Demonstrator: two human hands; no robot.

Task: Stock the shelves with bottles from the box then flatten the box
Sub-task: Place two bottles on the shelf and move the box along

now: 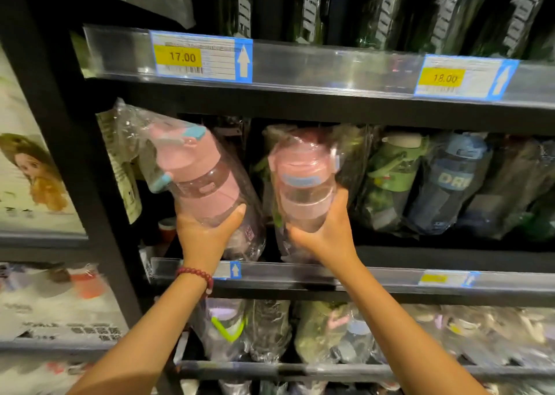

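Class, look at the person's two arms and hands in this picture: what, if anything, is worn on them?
Both forearms are bare, with no sleeves in view. The left wrist carries a bracelet of round dark red beads with one pale bead. The left hand and right hand wear no gloves; no rings are visible.

The fine print on the 17.00 price tag (201, 56) and the 18.00 price tag (465, 77) is too small and smeared to read. The blue bottle (450, 181) shows only "DR" before its lettering is lost in wrapping glare. The dark bottles (390, 7) on the top shelf are cut off by the upper edge. The lower yellow tag (434, 279) is blurred blank. The doll poster (33, 172) runs off the left edge.
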